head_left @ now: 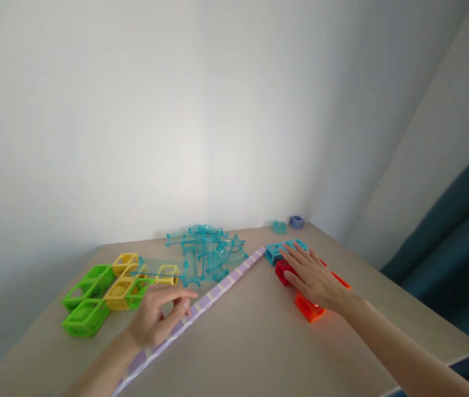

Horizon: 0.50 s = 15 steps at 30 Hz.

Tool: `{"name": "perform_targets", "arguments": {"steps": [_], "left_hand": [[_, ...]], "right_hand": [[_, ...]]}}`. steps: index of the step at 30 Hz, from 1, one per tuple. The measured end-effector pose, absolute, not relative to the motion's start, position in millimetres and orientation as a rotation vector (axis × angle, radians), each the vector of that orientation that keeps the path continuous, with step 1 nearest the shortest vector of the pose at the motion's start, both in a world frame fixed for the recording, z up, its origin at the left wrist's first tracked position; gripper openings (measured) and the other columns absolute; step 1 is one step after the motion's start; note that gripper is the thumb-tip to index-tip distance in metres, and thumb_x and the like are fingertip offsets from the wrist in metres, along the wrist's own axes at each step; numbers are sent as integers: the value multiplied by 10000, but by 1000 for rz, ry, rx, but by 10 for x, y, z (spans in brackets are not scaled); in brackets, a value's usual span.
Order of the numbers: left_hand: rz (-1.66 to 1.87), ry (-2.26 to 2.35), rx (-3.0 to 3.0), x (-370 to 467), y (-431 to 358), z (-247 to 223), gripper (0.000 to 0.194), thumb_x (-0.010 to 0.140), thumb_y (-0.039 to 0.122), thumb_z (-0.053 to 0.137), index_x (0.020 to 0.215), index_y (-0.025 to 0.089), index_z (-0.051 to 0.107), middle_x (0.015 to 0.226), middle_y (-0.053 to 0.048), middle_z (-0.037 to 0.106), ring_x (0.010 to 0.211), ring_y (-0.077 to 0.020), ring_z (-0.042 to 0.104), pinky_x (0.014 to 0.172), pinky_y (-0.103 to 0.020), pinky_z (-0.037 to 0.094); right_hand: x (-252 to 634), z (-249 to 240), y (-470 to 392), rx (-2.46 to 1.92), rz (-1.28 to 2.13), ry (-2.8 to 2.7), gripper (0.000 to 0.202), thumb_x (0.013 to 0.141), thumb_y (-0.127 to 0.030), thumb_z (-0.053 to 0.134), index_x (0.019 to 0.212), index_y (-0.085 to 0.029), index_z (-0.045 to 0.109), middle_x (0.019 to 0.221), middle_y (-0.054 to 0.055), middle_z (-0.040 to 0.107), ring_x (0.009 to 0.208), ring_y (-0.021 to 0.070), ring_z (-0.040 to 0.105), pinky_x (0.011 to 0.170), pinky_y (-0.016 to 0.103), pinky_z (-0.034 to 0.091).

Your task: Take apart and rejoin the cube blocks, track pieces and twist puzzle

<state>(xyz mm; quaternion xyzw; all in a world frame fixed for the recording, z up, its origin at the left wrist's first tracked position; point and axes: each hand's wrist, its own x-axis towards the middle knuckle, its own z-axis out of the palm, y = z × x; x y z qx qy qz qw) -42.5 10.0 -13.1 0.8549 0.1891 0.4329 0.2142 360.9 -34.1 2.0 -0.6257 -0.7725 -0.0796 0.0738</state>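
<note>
My right hand (311,278) lies flat with fingers spread over a group of blocks on the table. Under and around it show red blocks (283,272), orange blocks (309,309) and light-blue blocks (275,252); part of the group is hidden by the palm. My left hand (160,314) hovers near the purple strip (222,286), index finger stretched out, other fingers curled, nothing visible in it. Just beyond it are hollow yellow blocks (119,292) and green blocks (85,318), set in a joined cluster.
Clear teal track pieces (205,251) lie in a pile at the back. A small teal piece (279,227) and a blue-violet block (296,221) sit by the wall (201,138). The purple strip crosses the table (251,342) diagonally. A dark teal curtain (458,248) hangs at right.
</note>
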Motion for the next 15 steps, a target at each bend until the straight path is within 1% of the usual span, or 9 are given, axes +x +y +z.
{"name": "perform_targets", "arguments": {"steps": [1,4,6,8,10,12,14,15], "left_hand": [[1200,531,2371,-431,106,-148,185,865,152,550,976,188,694,637,10,710,541,-104,655,597,-212,505],[1184,556,2386,-433,111,-159,189,878,159,532,978,198,687,632,17,697,548,-100,645,601,-211,496],[1137,606,2451,-411,96,-121,191,884,166,524,978,209,684,675,7,699,618,-115,656,647,-228,505],[1017,700,2558,-373,68,-63,192,886,187,529,994,220,684,794,-22,710,761,-147,670,739,-263,519],[833,818,2644,-332,33,-30,215,871,228,564,1052,246,679,984,-50,699,898,-176,666,831,-296,523],[674,948,2675,-299,0,-51,333,823,263,630,1155,291,648,1157,-55,651,987,-200,660,884,-315,526],[597,1075,2686,-282,-30,-125,453,791,248,656,1233,337,606,1228,-43,622,1026,-212,660,906,-320,529],[577,1128,2695,-281,-47,-171,469,801,224,634,1252,347,594,1227,-38,625,1035,-210,662,912,-316,529]], "right_hand": [[3609,4,-275,-1930,-203,-2318,581,993,-493,254,1511,-232,292,1589,78,253,1471,343,128,1136,654,159],[3624,-25,-149,-2048,-98,-2291,585,987,-532,220,1506,-275,298,1586,70,261,1460,356,171,1107,691,183],[3623,-29,-126,-2071,-67,-2284,597,984,-548,196,1514,-283,269,1586,67,258,1459,348,182,1102,688,203],[3613,-32,-129,-2082,-73,-2280,598,985,-543,189,1518,-280,257,1588,66,250,1462,342,169,1109,672,209],[3606,-47,-139,-2103,-94,-2259,596,984,-538,211,1516,-276,266,1589,75,244,1460,348,173,1113,661,209],[3609,-76,-142,-2098,-131,-2236,587,985,-532,237,1511,-275,285,1585,89,254,1451,353,205,1106,667,217],[3621,-110,-138,-2062,-162,-2235,576,989,-527,242,1506,-277,296,1578,97,273,1444,354,227,1090,684,230],[3628,-125,-135,-2042,-175,-2238,576,990,-528,240,1505,-276,296,1575,98,281,1443,353,230,1085,687,238]]}}
